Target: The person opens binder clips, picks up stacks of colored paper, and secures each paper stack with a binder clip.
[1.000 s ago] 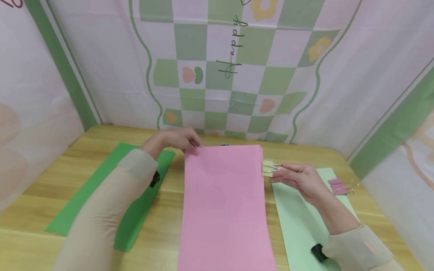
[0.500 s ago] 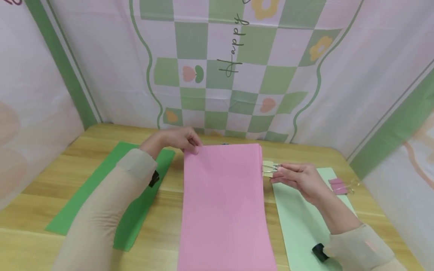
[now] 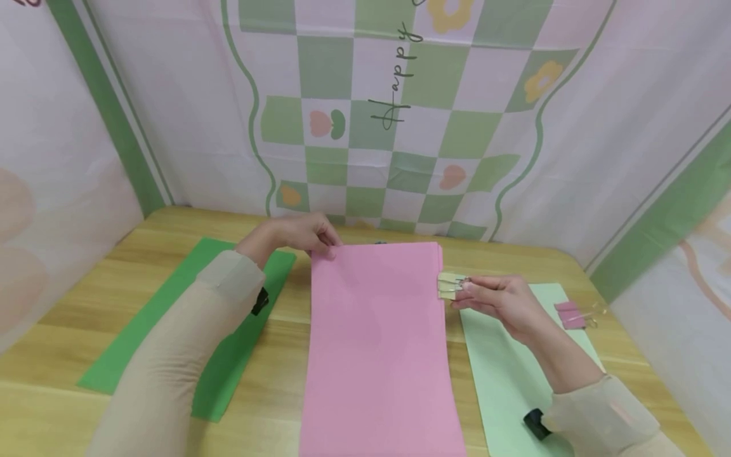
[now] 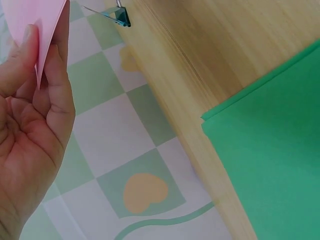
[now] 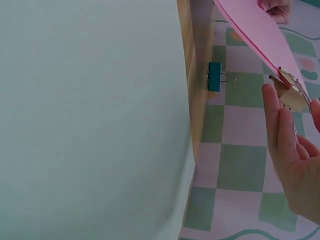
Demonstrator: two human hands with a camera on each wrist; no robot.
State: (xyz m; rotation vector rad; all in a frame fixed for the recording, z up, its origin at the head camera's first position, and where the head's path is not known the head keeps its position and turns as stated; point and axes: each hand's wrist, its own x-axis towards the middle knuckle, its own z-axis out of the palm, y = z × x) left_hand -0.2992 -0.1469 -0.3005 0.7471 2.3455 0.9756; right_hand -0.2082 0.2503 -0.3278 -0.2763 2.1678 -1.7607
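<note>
A stack of pink paper (image 3: 377,349) is raised at its far end over the middle of the table. My left hand (image 3: 305,233) pinches its far left corner between thumb and fingers, as the left wrist view also shows. At the far right edge sits a pale yellow binder clip (image 3: 447,286), its jaws over the paper's edge. My right hand (image 3: 508,308) pinches the clip's wire handles. In the right wrist view, the clip (image 5: 293,100) straddles the pink sheets, with the thumb on one side and fingers on the other.
Dark green paper (image 3: 154,324) lies on the wooden table (image 3: 274,381) at the left. Light green paper (image 3: 508,362) is at the right, with a pink binder clip (image 3: 569,315) at its far right edge. A teal binder clip (image 5: 215,76) sits near the table's far edge.
My right hand has moved slightly left, and the yellow binder clip now overlaps the front of the pink paper's right edge. The left hand keeps its grip on the corner.
</note>
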